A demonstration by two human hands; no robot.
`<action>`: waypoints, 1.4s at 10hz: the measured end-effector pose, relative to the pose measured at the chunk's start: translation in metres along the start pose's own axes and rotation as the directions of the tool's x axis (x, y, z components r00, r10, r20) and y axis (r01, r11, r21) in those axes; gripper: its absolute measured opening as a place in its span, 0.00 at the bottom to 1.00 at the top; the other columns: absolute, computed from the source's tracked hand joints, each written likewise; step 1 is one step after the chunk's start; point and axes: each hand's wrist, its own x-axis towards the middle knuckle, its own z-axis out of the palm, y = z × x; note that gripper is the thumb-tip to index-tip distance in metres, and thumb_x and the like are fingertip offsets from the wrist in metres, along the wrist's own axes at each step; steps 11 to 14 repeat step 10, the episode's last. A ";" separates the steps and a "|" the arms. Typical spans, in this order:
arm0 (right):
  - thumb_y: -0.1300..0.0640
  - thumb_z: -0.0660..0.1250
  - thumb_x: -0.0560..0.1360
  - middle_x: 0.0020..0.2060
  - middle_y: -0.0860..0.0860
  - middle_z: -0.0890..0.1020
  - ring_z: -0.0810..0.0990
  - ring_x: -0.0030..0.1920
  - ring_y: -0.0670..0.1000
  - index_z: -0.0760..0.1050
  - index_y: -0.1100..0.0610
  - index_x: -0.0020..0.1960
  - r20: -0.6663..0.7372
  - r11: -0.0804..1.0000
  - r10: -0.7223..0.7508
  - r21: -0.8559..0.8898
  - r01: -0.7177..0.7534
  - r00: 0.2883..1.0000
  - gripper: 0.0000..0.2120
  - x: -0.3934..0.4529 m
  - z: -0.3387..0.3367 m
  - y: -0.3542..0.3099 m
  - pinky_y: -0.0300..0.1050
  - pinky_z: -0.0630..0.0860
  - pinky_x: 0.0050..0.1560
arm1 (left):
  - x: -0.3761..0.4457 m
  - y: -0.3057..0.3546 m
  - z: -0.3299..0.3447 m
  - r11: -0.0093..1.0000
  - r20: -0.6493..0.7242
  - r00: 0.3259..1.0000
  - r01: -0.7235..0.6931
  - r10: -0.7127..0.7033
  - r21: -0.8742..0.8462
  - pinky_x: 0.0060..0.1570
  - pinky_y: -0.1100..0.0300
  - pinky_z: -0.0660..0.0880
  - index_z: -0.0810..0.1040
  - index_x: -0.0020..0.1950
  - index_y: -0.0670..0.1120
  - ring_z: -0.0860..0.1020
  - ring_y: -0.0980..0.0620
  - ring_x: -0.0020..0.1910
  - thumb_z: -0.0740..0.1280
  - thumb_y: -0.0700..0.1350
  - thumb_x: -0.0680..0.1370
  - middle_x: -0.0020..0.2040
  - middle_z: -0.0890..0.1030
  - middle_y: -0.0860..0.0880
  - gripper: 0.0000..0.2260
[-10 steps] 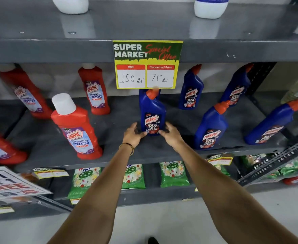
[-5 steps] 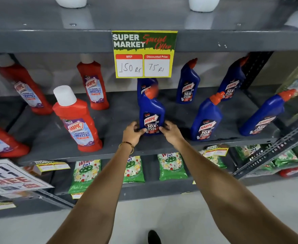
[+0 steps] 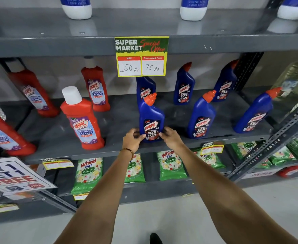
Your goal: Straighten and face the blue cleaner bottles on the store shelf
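while both hands' fingers (image 3: 142,136) grasp the upright bottle (image 3: 151,121) base below the price sign (image 3: 141,56), label faces out.

The cleaner bottles (image 3: 151,118) are deep blue with orange-red caps and dark labels with red and white lettering. Next to them, bathroom cleaner bottles (image 3: 83,120) are bright red with white caps and pale blue-purple labels. The shelf (image 3: 120,120) is plain grey. The offer sign (image 3: 141,56) is yellow and green, white price boxes. Detergent packets (image 3: 87,175) below are green, flowery print.
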 end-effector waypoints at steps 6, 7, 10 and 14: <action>0.59 0.64 0.75 0.60 0.58 0.80 0.78 0.60 0.57 0.72 0.59 0.62 0.053 1.000 0.027 -0.004 -0.027 0.998 0.15 -0.005 -0.005 -0.003 0.56 0.74 0.63 | -0.009 0.003 0.001 1.000 -0.003 1.000 0.023 -0.023 -0.003 0.60 0.54 0.72 0.72 0.62 0.38 0.76 0.43 0.60 0.68 0.42 0.74 0.61 0.79 0.39 0.18; 0.58 0.65 0.75 0.60 0.58 0.80 0.78 0.60 0.57 0.72 0.59 0.62 0.061 1.000 0.026 -0.019 -0.025 0.998 0.16 -0.005 -0.005 -0.003 0.56 0.74 0.63 | -0.009 0.004 0.004 1.000 -0.005 1.000 0.024 -0.024 0.013 0.60 0.54 0.72 0.72 0.63 0.38 0.76 0.43 0.60 0.67 0.42 0.75 0.61 0.78 0.39 0.18; 0.53 0.58 0.79 0.67 0.61 0.72 0.70 0.67 0.61 0.63 0.62 0.70 -0.133 0.885 -0.244 -0.435 0.164 0.961 0.22 -0.055 -0.011 -0.019 0.54 0.70 0.64 | -0.043 0.013 -0.009 0.932 -0.167 0.976 -0.075 0.142 0.355 0.65 0.46 0.69 0.60 0.72 0.42 0.69 0.39 0.68 0.59 0.48 0.79 0.70 0.69 0.39 0.23; 0.53 0.58 0.79 0.67 0.61 0.72 0.70 0.67 0.61 0.63 0.62 0.70 -0.133 0.885 -0.244 -0.435 0.164 0.961 0.22 -0.055 -0.011 -0.019 0.54 0.70 0.64 | -0.043 0.013 -0.009 0.932 -0.167 0.976 -0.075 0.142 0.355 0.65 0.46 0.69 0.60 0.72 0.42 0.69 0.39 0.68 0.59 0.48 0.79 0.70 0.69 0.39 0.23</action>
